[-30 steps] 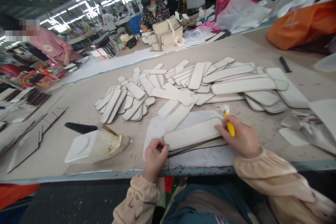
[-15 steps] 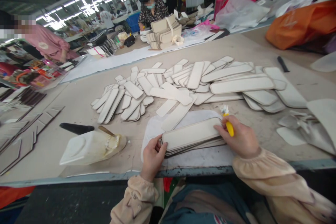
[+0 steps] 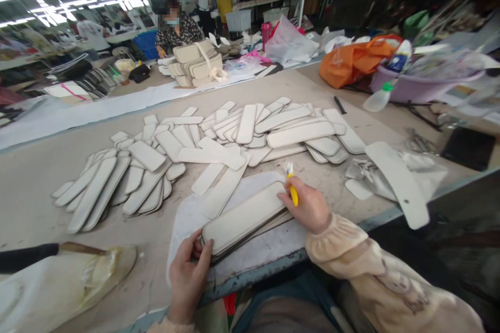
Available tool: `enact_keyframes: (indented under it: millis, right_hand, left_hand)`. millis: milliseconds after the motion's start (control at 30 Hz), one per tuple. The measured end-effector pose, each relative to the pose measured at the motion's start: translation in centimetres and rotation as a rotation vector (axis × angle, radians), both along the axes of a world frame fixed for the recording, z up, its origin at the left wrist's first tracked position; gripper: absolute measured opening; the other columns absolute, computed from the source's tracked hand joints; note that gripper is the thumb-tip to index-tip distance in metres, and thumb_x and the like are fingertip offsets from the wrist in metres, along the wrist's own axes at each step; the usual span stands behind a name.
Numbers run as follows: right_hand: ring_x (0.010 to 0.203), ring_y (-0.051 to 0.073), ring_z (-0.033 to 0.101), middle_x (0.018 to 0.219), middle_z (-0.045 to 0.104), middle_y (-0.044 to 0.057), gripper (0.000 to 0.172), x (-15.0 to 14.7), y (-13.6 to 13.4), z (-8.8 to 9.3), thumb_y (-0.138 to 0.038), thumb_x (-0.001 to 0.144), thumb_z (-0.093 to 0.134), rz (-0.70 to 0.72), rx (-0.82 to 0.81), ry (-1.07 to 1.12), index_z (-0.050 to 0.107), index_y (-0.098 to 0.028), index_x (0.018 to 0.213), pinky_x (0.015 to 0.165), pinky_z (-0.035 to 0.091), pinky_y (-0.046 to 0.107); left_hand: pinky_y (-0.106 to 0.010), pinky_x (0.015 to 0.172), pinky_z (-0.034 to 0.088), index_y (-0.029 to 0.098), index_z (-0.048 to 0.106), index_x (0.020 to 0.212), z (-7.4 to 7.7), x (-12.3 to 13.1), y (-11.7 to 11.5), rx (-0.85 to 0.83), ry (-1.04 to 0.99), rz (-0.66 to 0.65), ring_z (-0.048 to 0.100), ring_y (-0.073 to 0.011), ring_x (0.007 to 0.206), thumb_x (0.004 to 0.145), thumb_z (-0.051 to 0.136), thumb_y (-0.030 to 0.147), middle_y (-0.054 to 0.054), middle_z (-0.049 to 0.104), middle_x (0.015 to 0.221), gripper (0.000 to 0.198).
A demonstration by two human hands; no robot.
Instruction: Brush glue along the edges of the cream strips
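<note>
A neat stack of long pale panels with rounded corners lies slanted on a white sheet near the table's front edge. My left hand grips the stack's left end, thumb on top and fingers at the side. In my right hand is a yellow-handled brush, its white-coated tip pointing up and away. That hand's thumb and fingertips also touch the right end of the stack. Just beyond, a loose spread of similar panels covers the table, some overlapping the sheet.
At lower left lies a white plastic container with yellowish residue and a wooden stick. To the right are a curved pale piece, a black tool, an orange bag and a purple basin. A masked person works across the table.
The view has swung to the right, bringing the purple basin into sight. Both hands keep their places at the ends of the stack, the brush still in the right one.
</note>
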State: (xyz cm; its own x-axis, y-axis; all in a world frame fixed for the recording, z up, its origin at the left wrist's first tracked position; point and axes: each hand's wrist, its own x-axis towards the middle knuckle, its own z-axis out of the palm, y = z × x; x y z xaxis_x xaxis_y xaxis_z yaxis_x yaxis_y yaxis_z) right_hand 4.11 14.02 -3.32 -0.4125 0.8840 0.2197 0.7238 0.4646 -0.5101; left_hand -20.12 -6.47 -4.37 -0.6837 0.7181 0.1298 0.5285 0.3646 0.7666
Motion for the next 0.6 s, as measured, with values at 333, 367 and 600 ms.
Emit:
enact_keyframes:
  millis: [333,367,600]
  right_hand:
    - [0.125,0.024,0.051,0.121,0.064,0.011,0.011,-2.2,-3.9,0.5,-0.031,0.092,0.052,0.476,0.273,0.121,0.058,-0.022,0.095,0.106,0.04,0.042]
    - [0.13,0.023,0.047,0.124,0.062,0.011,0.014,-2.9,-4.6,0.1,-0.034,0.092,0.053,0.552,0.275,0.107,0.059,-0.022,0.097,0.11,0.036,0.042]
    - [0.135,0.022,0.042,0.126,0.062,0.011,0.034,-3.9,-5.9,-1.5,-0.052,0.089,0.055,0.634,0.183,0.018,0.06,-0.021,0.102,0.115,0.028,0.044]
  left_hand:
    - [-0.028,0.064,0.048,0.02,0.067,0.108,-0.2,0.1,-0.2,-0.073,0.046,0.027,0.055,-0.0161,0.062,0.073,0.063,0.061,0.002,0.056,0.07,0.054]
    - [-0.028,0.064,0.048,0.019,0.067,0.108,-0.1,0.1,-0.2,-0.088,0.038,0.028,0.055,-0.0161,0.062,0.073,0.063,0.062,0.002,0.056,0.069,0.056]
    - [-0.028,0.062,0.048,0.018,0.066,0.105,0.4,0.3,0.1,-0.117,-0.005,0.057,0.055,-0.0159,0.059,0.067,0.064,0.068,0.002,0.057,0.067,0.062]
